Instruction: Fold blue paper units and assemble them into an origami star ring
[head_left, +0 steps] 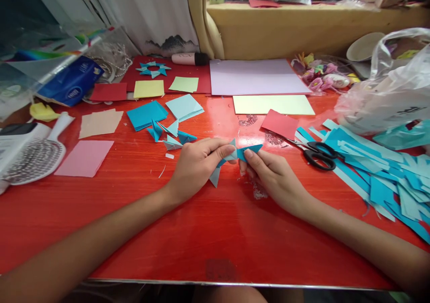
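My left hand point(198, 164) pinches a light blue folded paper piece point(220, 166) with thumb and fingers. My right hand point(272, 173) pinches a darker blue folded paper piece point(250, 151), which meets the light one between the hands. Both hands hover low over the red table point(201, 231), near its middle. Just left of them lie several more folded blue paper units point(171, 137). A finished blue paper star ring point(153, 69) rests on dark red paper at the back.
Black scissors point(317, 154) lie right of my hands beside a heap of blue paper strips point(379, 168). Stacks of blue squares point(147, 114), coloured sheets, a lilac sheet point(255, 76), a hairbrush point(33, 157) and a plastic bag point(386, 92) ring the table.
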The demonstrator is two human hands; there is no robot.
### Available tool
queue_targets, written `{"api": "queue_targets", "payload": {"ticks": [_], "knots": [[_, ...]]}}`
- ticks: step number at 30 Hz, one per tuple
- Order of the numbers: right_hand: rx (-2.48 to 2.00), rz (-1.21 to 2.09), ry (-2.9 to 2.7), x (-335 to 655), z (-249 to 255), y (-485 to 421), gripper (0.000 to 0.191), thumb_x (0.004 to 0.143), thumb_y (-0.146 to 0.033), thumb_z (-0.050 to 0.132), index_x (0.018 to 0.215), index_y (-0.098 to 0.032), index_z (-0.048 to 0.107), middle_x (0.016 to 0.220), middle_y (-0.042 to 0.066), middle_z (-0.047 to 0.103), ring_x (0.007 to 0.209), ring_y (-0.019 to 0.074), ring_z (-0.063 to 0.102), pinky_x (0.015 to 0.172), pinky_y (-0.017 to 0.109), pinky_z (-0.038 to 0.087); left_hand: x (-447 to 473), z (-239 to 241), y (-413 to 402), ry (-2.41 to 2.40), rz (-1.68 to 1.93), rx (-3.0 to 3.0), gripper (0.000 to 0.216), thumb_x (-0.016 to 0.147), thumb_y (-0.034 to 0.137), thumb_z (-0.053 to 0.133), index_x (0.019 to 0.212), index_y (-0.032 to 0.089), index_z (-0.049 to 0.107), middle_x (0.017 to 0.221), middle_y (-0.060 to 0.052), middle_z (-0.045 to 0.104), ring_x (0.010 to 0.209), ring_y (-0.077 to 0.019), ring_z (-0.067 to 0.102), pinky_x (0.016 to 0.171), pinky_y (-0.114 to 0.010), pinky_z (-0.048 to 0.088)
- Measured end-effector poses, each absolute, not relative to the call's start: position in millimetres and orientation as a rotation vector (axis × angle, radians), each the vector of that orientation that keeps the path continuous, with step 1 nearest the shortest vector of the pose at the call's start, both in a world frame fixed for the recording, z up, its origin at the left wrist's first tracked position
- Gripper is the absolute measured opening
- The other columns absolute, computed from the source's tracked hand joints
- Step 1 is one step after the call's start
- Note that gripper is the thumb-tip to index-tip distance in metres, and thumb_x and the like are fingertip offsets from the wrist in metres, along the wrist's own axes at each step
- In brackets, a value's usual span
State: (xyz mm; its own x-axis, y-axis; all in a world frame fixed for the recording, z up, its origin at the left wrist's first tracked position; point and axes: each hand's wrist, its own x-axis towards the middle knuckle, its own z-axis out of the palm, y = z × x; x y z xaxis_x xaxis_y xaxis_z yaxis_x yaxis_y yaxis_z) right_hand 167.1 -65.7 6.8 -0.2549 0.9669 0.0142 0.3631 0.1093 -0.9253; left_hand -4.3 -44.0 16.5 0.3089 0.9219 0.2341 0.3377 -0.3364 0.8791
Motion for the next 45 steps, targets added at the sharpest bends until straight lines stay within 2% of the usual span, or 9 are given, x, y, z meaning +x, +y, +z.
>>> {"api": "queue_targets", "payload": {"ticks": [9,17,21,24,29,31,36,39,45], "knots": [[-1.294,1.238,-1.666,165.3,5.9,-64.2,0.042,0.090,-0.049,0.037,0.067,-0.017,0.051,0.052,-0.005,0.033,0.041,0.0054,0.032,0.036,0.020,0.023,-4.2,14.2,-40.2,1.064,0.929,1.742,0.029,0.085,0.040,0.050,0.075,0.017,0.066,0.070,0.002,0.065,0.060,-0.0088,0.054,0.056,-0.021,0.041],[-1.193,1.311,-1.775,173.6,4.9,-55.2,0.042,0.089,-0.049,0.040,0.070,-0.016,0.056,0.056,-0.002,0.047,0.048,0.0071,0.042,0.045,0.020,0.033,-2.8,15.3,-38.4,0.994,0.911,1.648,0.027,0.084,0.038,0.051,0.073,0.015,0.060,0.069,-0.001,0.064,0.067,-0.0106,0.058,0.063,-0.022,0.044],[-1.070,1.474,-1.615,177.4,1.8,-43.5,0.059,0.088,-0.061,0.019,0.074,-0.018,0.057,0.052,-0.001,0.048,0.039,0.0083,0.040,0.039,0.022,0.032,-2.6,18.2,-40.9,0.842,0.865,1.532,0.022,0.080,0.036,0.056,0.073,0.015,0.058,0.066,0.000,0.063,0.059,-0.0083,0.056,0.054,-0.020,0.043],[-1.100,1.326,-1.463,173.1,1.5,-35.3,0.056,0.087,-0.062,0.020,0.077,-0.018,0.054,0.055,0.000,0.051,0.039,0.0095,0.042,0.038,0.023,0.033,-2.3,18.4,-42.1,0.832,0.799,1.470,0.019,0.080,0.034,0.057,0.085,0.016,0.058,0.069,0.001,0.059,0.050,-0.0052,0.049,0.042,-0.016,0.040],[-1.055,1.127,-1.856,153.1,2.7,-14.5,0.012,0.081,-0.031,0.053,0.084,-0.019,0.054,0.065,-0.002,0.053,0.059,0.0115,0.053,0.052,0.023,0.044,-2.2,16.1,-40.2,0.707,0.828,1.345,0.030,0.077,0.034,0.061,0.101,0.019,0.050,0.074,0.001,0.057,0.046,-0.0067,0.055,0.037,-0.016,0.044],[-1.010,1.023,-1.979,139.3,1.2,2.1,0.016,0.081,-0.027,0.052,0.095,-0.020,0.055,0.085,0.002,0.058,0.073,0.0122,0.056,0.062,0.024,0.047,-2.8,15.3,-39.7,0.694,0.789,1.360,0.037,0.076,0.035,0.063,0.106,0.020,0.048,0.067,0.003,0.056,0.040,-0.0078,0.054,0.035,-0.018,0.044],[-0.990,0.673,-2.221,94.9,1.2,45.6,0.032,0.087,-0.035,0.047,0.110,-0.016,0.056,0.099,0.008,0.053,0.085,0.0126,0.054,0.078,0.026,0.044,-4.8,14.1,-39.8,0.662,0.774,1.398,0.040,0.077,0.036,0.062,0.112,0.020,0.050,0.067,0.001,0.057,0.036,-0.0080,0.053,0.033,-0.019,0.043],[-0.951,0.612,-2.339,71.6,5.5,56.9,0.041,0.085,-0.044,0.047,0.116,-0.018,0.055,0.106,0.008,0.052,0.085,0.0133,0.054,0.074,0.026,0.042,-5.4,13.7,-39.6,0.653,0.791,1.387,0.039,0.077,0.034,0.061,0.112,0.019,0.050,0.076,-0.001,0.060,0.039,-0.0067,0.053,0.033,-0.017,0.043],[-0.995,0.708,-2.439,51.1,8.7,59.2,0.043,0.078,-0.055,0.052,0.095,-0.017,0.060,0.081,0.003,0.059,0.071,0.0128,0.049,0.060,0.025,0.031,-5.6,12.1,-39.5,0.660,0.776,1.397,0.037,0.078,0.033,0.059,0.112,0.020,0.049,0.074,0.001,0.056,0.039,-0.0044,0.050,0.034,-0.016,0.043]]}}
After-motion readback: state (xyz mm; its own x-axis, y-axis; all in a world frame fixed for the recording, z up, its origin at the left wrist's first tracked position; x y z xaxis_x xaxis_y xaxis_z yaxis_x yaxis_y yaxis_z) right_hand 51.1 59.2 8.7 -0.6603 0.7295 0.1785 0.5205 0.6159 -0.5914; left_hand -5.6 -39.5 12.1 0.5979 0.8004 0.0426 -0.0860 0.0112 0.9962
